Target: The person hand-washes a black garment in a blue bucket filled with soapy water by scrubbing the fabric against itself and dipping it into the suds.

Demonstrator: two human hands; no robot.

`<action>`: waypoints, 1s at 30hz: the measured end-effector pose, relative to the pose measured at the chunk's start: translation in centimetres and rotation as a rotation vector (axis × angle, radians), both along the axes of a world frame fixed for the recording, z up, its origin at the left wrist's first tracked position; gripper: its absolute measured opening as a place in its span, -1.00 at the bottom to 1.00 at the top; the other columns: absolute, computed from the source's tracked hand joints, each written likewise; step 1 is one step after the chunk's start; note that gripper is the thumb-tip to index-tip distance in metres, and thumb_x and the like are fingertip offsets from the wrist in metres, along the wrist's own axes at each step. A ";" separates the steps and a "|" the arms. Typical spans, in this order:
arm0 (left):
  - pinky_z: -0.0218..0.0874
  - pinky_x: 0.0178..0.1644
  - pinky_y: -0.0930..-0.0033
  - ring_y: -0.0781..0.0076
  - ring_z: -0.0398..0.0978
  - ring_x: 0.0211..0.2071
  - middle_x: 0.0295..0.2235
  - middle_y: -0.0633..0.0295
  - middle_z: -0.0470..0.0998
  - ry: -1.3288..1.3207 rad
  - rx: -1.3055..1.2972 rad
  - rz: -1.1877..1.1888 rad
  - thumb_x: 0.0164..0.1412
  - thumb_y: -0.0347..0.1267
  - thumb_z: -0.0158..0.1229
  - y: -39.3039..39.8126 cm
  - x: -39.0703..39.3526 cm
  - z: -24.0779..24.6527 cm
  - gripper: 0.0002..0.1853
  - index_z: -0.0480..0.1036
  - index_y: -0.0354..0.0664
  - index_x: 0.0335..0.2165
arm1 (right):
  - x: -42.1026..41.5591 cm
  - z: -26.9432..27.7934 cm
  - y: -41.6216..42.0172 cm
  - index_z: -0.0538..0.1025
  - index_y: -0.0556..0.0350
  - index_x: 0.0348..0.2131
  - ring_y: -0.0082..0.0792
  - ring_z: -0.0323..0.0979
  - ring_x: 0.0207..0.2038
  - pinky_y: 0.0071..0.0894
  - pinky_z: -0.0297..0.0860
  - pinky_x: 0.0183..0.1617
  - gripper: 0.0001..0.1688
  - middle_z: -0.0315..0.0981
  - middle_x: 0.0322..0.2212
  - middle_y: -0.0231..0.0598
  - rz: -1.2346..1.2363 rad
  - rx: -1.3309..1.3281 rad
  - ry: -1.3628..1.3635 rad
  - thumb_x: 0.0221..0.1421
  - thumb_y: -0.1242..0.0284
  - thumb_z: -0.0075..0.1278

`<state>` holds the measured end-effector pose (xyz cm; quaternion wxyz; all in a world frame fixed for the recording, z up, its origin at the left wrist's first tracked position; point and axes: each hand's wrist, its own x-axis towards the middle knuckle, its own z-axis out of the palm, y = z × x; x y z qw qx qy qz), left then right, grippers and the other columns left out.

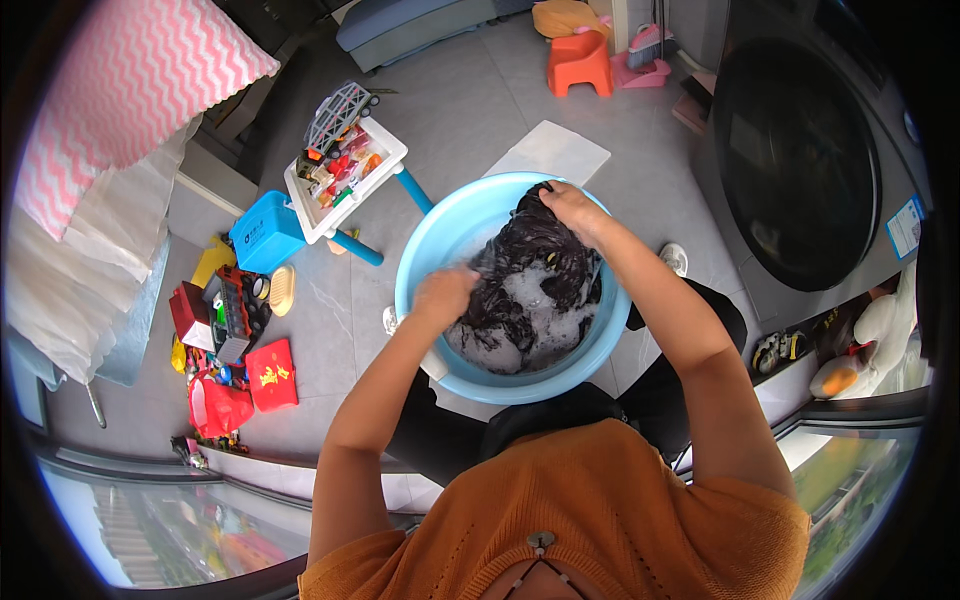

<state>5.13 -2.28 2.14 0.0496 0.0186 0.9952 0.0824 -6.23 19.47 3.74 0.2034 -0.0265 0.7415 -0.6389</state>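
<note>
A round light-blue plastic basin [525, 392] stands between my knees, with soapy water and white suds inside. A wet black garment [536, 262] lies bunched in it, foam over its middle. My right hand [571, 210] grips a fold of the cloth at the far rim, raised above the water. At the basin's left side my left hand [446, 296] is closed on the cloth's left edge; it looks slightly blurred. Part of the garment lies under the suds, so its shape is hidden.
Left of the basin is a small white-topped table [349, 214] full of toys, beside a blue box [268, 232]. More toys and a red bag [219, 405] lie on the floor. An orange child's chair [580, 64] stands beyond; a front-loading washing machine [795, 165] is at right.
</note>
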 end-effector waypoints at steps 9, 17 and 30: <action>0.20 -0.18 0.36 0.20 0.41 -0.35 -0.33 -0.01 0.48 0.213 0.826 0.113 0.18 -0.32 -0.04 -4.6 0.9 0.8 -0.71 0.34 -0.18 -0.13 | -0.9 -1.2 -0.3 0.12 0.29 0.08 0.01 0.14 0.08 -0.26 0.11 0.12 -0.29 0.15 0.02 0.15 0.063 0.286 0.274 0.10 0.15 -0.18; -0.05 0.12 0.10 0.04 0.15 0.08 0.11 -0.02 0.12 0.046 0.037 -0.260 0.07 -0.12 0.05 -0.3 -0.8 -1.2 -0.34 0.08 -0.03 0.11 | 0.9 -2.0 -1.3 0.04 0.26 0.09 -0.11 0.32 -0.07 -0.21 0.31 -0.10 0.12 0.22 -0.05 0.00 0.668 1.101 0.562 -0.29 -0.02 0.16; -0.08 0.16 0.18 0.16 -0.14 0.21 0.20 0.09 -0.10 -0.449 -0.538 -0.141 0.10 -0.22 -0.10 3.9 -5.8 -6.1 -0.26 -0.15 -0.22 0.18 | 1.5 -5.6 -7.1 0.49 -0.06 -0.18 -0.32 0.39 -0.20 -0.29 0.37 -0.23 -0.66 0.40 -0.16 -0.34 1.211 1.598 0.561 -0.02 0.37 -0.04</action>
